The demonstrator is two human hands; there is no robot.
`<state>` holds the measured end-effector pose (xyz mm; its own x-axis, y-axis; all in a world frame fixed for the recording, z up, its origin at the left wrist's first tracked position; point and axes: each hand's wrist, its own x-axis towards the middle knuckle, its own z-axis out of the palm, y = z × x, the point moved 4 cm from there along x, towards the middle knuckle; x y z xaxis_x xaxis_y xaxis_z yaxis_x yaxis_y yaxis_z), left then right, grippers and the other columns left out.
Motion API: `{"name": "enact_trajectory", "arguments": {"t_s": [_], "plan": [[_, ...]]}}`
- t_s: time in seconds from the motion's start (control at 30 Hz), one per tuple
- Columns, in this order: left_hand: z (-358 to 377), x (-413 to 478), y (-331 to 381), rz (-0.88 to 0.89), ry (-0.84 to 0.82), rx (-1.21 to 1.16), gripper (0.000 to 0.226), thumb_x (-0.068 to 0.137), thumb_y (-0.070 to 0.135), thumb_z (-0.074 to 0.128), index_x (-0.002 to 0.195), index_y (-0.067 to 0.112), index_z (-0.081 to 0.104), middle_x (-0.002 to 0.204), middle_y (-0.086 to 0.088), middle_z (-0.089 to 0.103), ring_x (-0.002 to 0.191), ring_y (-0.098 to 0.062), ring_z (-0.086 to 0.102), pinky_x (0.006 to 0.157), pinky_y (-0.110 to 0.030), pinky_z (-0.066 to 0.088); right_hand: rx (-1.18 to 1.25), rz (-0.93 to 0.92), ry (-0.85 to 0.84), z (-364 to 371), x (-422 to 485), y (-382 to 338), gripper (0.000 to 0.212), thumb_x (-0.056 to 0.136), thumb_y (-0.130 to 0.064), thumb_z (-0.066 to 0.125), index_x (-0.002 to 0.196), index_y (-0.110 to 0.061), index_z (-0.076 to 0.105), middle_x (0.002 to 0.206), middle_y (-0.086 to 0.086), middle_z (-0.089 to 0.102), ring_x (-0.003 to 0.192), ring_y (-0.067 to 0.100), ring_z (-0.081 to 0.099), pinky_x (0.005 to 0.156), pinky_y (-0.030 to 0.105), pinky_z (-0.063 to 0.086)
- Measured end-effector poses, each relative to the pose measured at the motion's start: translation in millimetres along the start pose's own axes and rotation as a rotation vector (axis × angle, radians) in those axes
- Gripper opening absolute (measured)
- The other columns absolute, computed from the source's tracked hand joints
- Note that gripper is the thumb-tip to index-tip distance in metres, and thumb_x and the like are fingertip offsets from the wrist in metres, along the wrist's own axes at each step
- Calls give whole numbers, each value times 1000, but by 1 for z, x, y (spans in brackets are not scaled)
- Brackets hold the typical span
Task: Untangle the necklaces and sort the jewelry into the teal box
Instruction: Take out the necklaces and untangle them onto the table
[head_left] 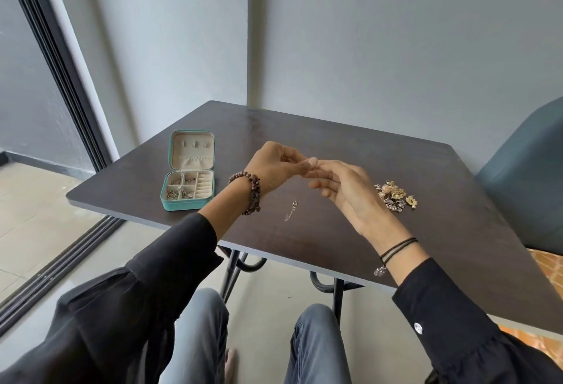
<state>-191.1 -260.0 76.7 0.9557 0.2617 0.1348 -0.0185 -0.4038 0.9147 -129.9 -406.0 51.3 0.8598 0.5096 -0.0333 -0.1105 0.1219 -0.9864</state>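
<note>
My left hand (274, 164) pinches a thin chain (292, 210). My right hand (344, 191) meets it fingertip to fingertip, pinching or just touching, I cannot tell. If I pull hard, the chain could snap or slip. The teal box (185, 205) sits left of my hands.

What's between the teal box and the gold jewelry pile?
Head view: a short silver chain with a clasp, below the left hand; lying or dangling, unclear.
</note>
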Motion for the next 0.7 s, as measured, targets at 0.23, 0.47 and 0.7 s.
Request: {"name": "enact_trajectory", "arguments": {"t_s": [0.23,0.47,0.7], "plan": [[-14,9,4,-5,33,69,33,93,41,65,91,10,75,86,-2,77,41,1,43,48,-14,35,-149,-28,35,-7,0,3,18,95,-7,57,101,0,73,93,15,74,62,12,55,54,22,37],[-10,7,17,14,-93,-15,20,92,19,68,108,6,71,88,-7,69,40,0,37,39,-11,30,-507,-117,74,-9,-2,1,11,89,-27,73,100,-26,76,96,-8,73,82,9,60,72,23,42],[-8,7,26,85,-118,-20,19,92,20,69,107,8,72,79,1,67,46,1,44,44,-10,34,-393,-263,-8,-2,-3,-10,12,90,-23,77,101,-17,78,96,2,78,89,5,69,81,16,48]]}}
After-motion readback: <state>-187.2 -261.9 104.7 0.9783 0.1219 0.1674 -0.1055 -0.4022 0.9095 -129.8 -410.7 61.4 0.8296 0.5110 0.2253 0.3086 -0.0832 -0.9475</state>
